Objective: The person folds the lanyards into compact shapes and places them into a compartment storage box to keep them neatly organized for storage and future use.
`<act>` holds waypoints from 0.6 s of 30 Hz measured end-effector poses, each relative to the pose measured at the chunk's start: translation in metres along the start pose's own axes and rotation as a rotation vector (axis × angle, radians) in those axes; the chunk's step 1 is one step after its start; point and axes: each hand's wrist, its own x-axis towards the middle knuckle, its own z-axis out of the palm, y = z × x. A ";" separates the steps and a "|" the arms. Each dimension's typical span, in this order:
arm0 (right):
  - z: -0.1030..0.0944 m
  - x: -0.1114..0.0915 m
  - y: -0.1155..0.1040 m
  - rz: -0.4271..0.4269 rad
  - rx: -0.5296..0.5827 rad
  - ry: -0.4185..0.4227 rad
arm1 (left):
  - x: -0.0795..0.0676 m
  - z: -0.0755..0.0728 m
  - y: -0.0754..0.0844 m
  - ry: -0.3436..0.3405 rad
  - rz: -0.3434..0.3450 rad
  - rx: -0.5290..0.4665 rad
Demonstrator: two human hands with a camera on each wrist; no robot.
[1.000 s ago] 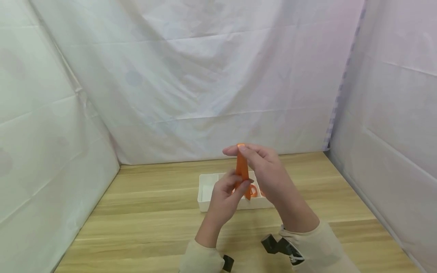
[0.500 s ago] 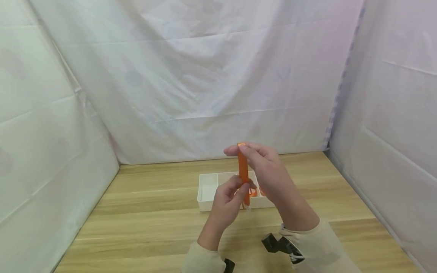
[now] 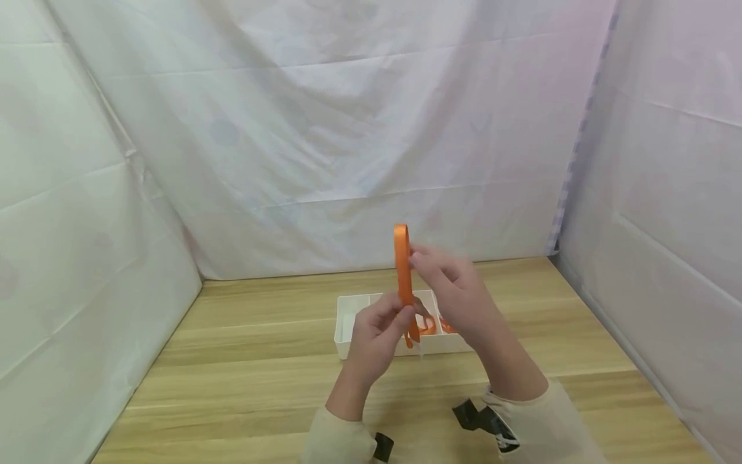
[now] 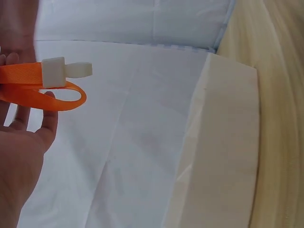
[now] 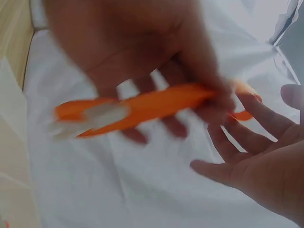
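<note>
An orange lanyard [image 3: 402, 264], folded into a long loop, stands upright above the white box. My left hand [image 3: 373, 335] pinches its lower part between thumb and fingers. A white plastic buckle [image 4: 53, 72] and a small orange loop stick out beyond that hand in the left wrist view. My right hand [image 3: 460, 290] is beside the upper loop, fingertips close to its right edge. In the right wrist view the right hand [image 5: 266, 156] has its fingers extended and spread near the loop end; whether they touch it is unclear. Blur softens the buckle there.
A white divided box [image 3: 353, 348] sits on the wooden table [image 3: 261, 374] behind the hands. More orange lanyards [image 3: 429, 325] lie in its middle and right compartments. White cloth [image 3: 324, 142] hangs at the back and both sides.
The right thumb and fingers have let go of the loop's top and moved slightly down and right. The loop now rises higher and leans left; the left hand keeps its pinch.
</note>
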 end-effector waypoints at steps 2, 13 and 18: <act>-0.003 -0.005 0.015 0.007 -0.031 0.003 | 0.003 -0.003 0.005 0.019 0.008 -0.014; -0.002 -0.027 0.089 -0.149 0.020 -0.355 | 0.012 -0.008 0.022 0.128 -0.123 -0.011; 0.004 -0.028 0.101 -0.249 0.041 -0.356 | 0.012 -0.007 0.025 0.144 -0.157 -0.040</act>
